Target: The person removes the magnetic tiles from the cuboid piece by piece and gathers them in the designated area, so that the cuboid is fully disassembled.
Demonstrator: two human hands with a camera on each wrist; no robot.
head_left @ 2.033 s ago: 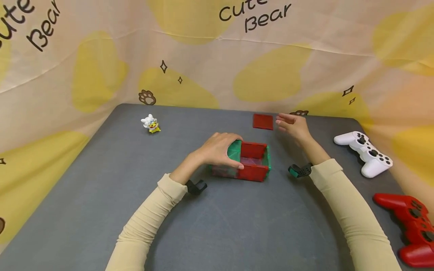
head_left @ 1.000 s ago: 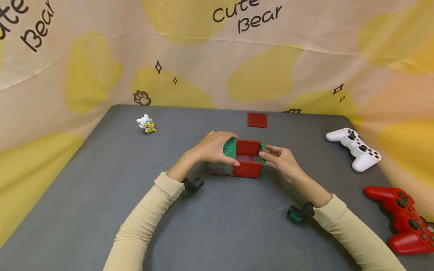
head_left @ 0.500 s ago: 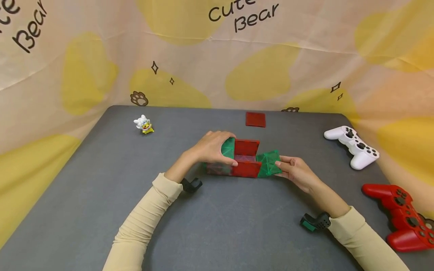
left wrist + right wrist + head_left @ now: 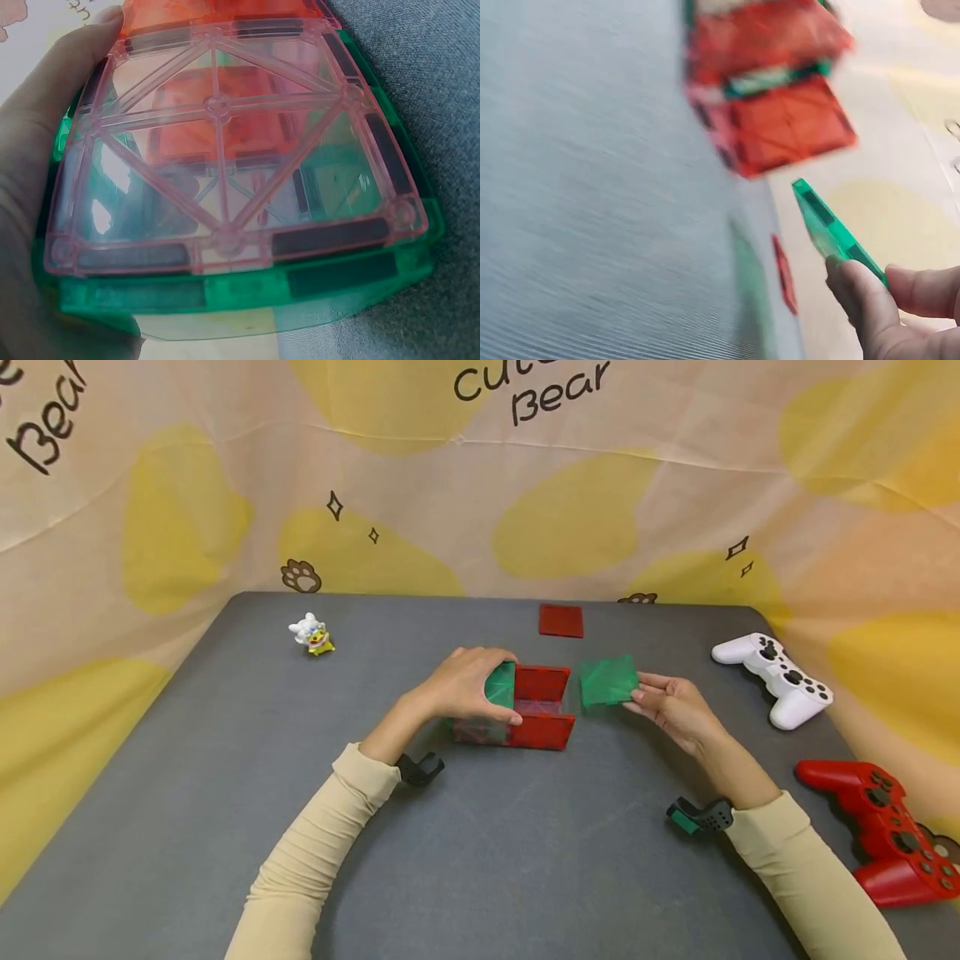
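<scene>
Small duck toy [image 4: 312,634] near tabletop's [image 4: 225,793] far left corner. L hand [image 4: 467,687] w/ fingers curled over left side of the tile box [image 4: 534,718], mid-table; box open on its right side. R hand [image 4: 675,703] pinches green tile [image 4: 608,682] just right of box, off the surface, not touching it. Red tile [image 4: 560,620] flat by far edge. White controller [image 4: 776,679] & red controller [image 4: 888,828] along right edge.

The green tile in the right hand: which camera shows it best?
The head view: the green tile shows its whole square face, pinched by the right hand, apart from the tile box. The right wrist view shows it blurred and edge-on. The left wrist view misses it.
</scene>
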